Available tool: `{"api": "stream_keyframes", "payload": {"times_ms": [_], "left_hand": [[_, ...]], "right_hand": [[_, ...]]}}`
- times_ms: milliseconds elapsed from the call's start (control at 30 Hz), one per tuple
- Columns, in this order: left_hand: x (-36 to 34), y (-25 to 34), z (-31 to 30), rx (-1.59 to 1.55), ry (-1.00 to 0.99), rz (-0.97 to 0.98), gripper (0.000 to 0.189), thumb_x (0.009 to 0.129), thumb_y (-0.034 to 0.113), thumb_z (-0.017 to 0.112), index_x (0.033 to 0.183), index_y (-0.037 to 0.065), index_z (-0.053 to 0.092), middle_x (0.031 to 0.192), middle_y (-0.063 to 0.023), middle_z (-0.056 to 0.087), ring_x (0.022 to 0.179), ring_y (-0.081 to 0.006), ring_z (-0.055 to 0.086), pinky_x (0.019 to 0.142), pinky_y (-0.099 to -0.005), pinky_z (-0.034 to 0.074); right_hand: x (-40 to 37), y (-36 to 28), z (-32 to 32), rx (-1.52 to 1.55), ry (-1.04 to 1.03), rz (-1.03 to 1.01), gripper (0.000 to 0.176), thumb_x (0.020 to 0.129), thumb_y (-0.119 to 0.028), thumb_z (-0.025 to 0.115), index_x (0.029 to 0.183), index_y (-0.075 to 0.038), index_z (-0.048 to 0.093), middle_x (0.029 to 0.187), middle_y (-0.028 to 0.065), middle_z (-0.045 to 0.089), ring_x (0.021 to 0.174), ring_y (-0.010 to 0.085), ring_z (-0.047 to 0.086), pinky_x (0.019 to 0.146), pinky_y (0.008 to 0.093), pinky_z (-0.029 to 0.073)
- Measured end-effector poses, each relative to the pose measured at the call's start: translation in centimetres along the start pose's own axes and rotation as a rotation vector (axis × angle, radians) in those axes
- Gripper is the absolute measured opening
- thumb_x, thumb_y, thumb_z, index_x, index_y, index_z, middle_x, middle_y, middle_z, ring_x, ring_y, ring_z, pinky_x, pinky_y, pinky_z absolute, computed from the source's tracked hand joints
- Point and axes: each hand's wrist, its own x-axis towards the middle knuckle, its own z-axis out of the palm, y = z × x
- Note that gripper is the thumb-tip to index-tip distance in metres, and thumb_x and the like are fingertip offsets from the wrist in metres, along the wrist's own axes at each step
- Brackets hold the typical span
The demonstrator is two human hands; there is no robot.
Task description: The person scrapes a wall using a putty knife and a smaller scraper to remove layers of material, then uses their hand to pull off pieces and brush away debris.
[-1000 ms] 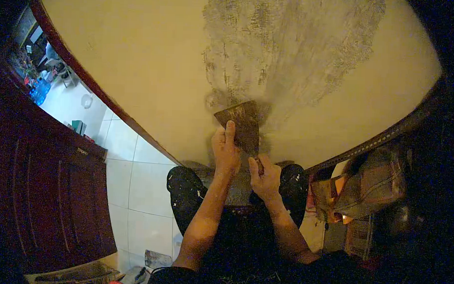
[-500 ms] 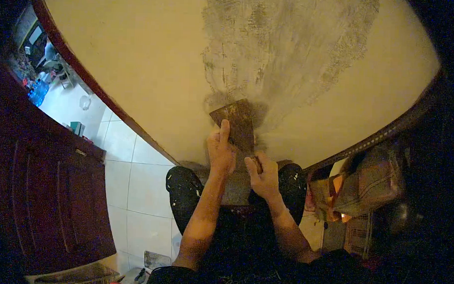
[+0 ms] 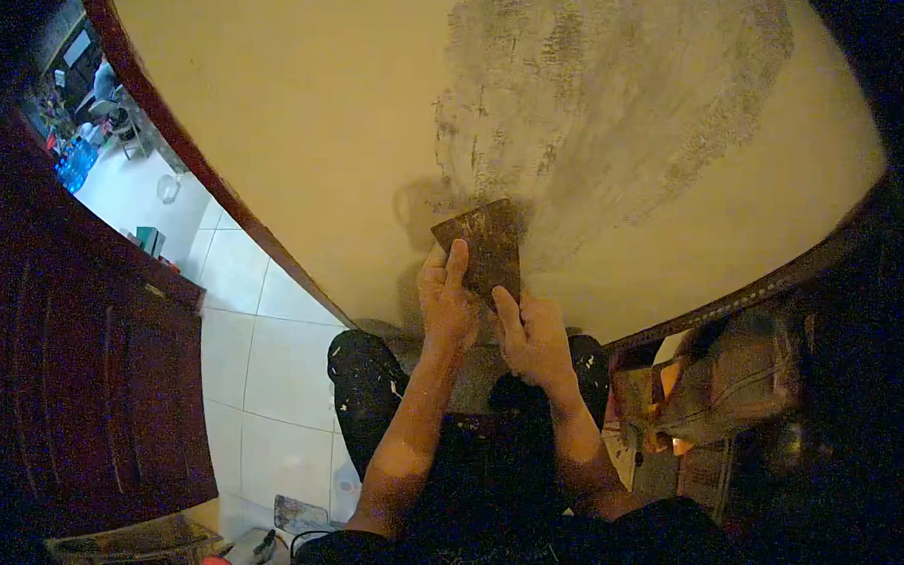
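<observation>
A flat, dark, stained trowel [image 3: 488, 249] is held in front of the pale yellow wall [image 3: 289, 107], its far edge just below a rough grey patch [image 3: 617, 119] of plaster. My left hand [image 3: 447, 307] grips the trowel's left side, thumb laid along its face. From the lower right, my right hand [image 3: 540, 340] is closed at the trowel's near end, with the thumb pointing up along it. The right fingers hide the handle.
Left stands a dark red panelled door [image 3: 101, 360], beside white floor tiles [image 3: 280, 366]. A blue water bottle [image 3: 76, 165] and a person [image 3: 105, 79] are farther off. Bags [image 3: 732, 377] sit at right. A flat grey plate [image 3: 303, 514] lies on the floor.
My right hand has moved up onto the trowel's near end, covering the handle that showed before. The wall patch has shifted to the right in view.
</observation>
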Motion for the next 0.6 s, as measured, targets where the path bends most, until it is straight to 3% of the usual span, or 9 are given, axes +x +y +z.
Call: {"api": "stream_keyframes", "payload": {"times_ms": [67,167,267,333,367,433,467,533,600], "left_hand": [[-0.2,0.1,0.5,0.155,0.05,0.061,0.027,0.099,0.018,0.041,0.105,-0.001,0.059,0.085,-0.0157,0.065,0.067,-0.0284,0.058,0.062,-0.0381,0.047],[-0.1,-0.1,0.6,-0.281,0.007,0.055,0.03,0.095,0.03,0.055,0.108,0.003,0.059,0.098,-0.0046,0.064,0.08,-0.0109,0.059,0.066,-0.0261,0.047],[0.6,-3.3,-0.4,0.194,-0.015,-0.044,0.031,0.095,0.03,0.055,0.108,0.002,0.059,0.095,-0.004,0.063,0.079,-0.0113,0.057,0.066,-0.028,0.046],[0.7,-3.1,0.1,1.047,0.192,0.671,0.03,0.096,0.032,0.054,0.101,0.003,0.06,0.084,-0.0005,0.061,0.063,-0.0096,0.053,0.055,-0.0265,0.044],[0.8,-3.2,0.8,1.045,0.192,0.68,0.03,0.096,0.032,0.054,0.101,0.003,0.06,0.084,-0.0005,0.061,0.063,-0.0096,0.053,0.055,-0.0265,0.044],[0.4,-0.9,2.9,0.269,0.194,0.446,0.029,0.096,0.033,0.052,0.096,0.004,0.059,0.079,0.0015,0.058,0.054,-0.0084,0.047,0.047,-0.0248,0.039],[0.8,-1.2,2.5,0.269,0.191,0.443,0.029,0.096,0.033,0.052,0.096,0.004,0.059,0.079,0.0015,0.058,0.054,-0.0084,0.047,0.047,-0.0248,0.039],[2.0,-1.6,0.9,0.113,0.154,-0.071,0.03,0.097,0.034,0.051,0.096,0.005,0.058,0.078,0.0015,0.058,0.054,-0.0071,0.047,0.044,-0.0218,0.036],[2.4,0.7,-0.7,-0.081,0.132,-0.075,0.03,0.097,0.034,0.051,0.098,0.004,0.057,0.077,0.0011,0.058,0.058,-0.007,0.049,0.046,-0.0212,0.037]], "right_hand": [[0.2,0.5,0.1,-0.019,-0.051,0.073,0.038,0.094,-0.028,0.049,0.08,0.005,0.06,0.07,0.0283,0.059,0.064,0.0464,0.057,0.058,0.0519,0.044],[0.5,0.3,0.0,0.042,0.073,0.001,0.037,0.094,-0.027,0.05,0.082,0.007,0.059,0.071,0.0289,0.059,0.065,0.0468,0.057,0.059,0.0525,0.044],[1.2,1.6,-0.2,-0.022,0.028,-0.009,0.035,0.093,-0.027,0.051,0.088,0.007,0.06,0.073,0.0296,0.06,0.066,0.0475,0.057,0.061,0.053,0.044],[1.6,1.1,-0.1,-0.007,0.244,-0.196,0.034,0.093,-0.027,0.051,0.088,0.005,0.06,0.072,0.029,0.06,0.064,0.0476,0.057,0.06,0.053,0.044],[1.7,0.9,0.0,0.008,0.445,-0.382,0.032,0.093,-0.026,0.051,0.089,0.004,0.06,0.071,0.0284,0.06,0.063,0.0477,0.056,0.059,0.053,0.044],[1.6,1.8,-0.1,0.065,0.327,-0.262,0.031,0.093,-0.027,0.052,0.088,0.003,0.06,0.07,0.0278,0.06,0.062,0.0474,0.056,0.058,0.0528,0.045],[1.5,2.2,0.0,0.123,0.204,-0.136,0.031,0.093,-0.027,0.052,0.086,0.002,0.06,0.069,0.0272,0.06,0.06,0.0471,0.056,0.057,0.0526,0.045],[2.9,0.9,-0.1,0.038,0.159,-0.133,0.03,0.092,-0.026,0.053,0.085,0.002,0.06,0.068,0.0269,0.06,0.059,0.0467,0.056,0.056,0.0524,0.045],[3.2,-1.0,0.1,-0.044,0.107,-0.135,0.03,0.092,-0.026,0.053,0.084,0.002,0.06,0.067,0.0265,0.06,0.058,0.0464,0.056,0.056,0.0522,0.045]]}}
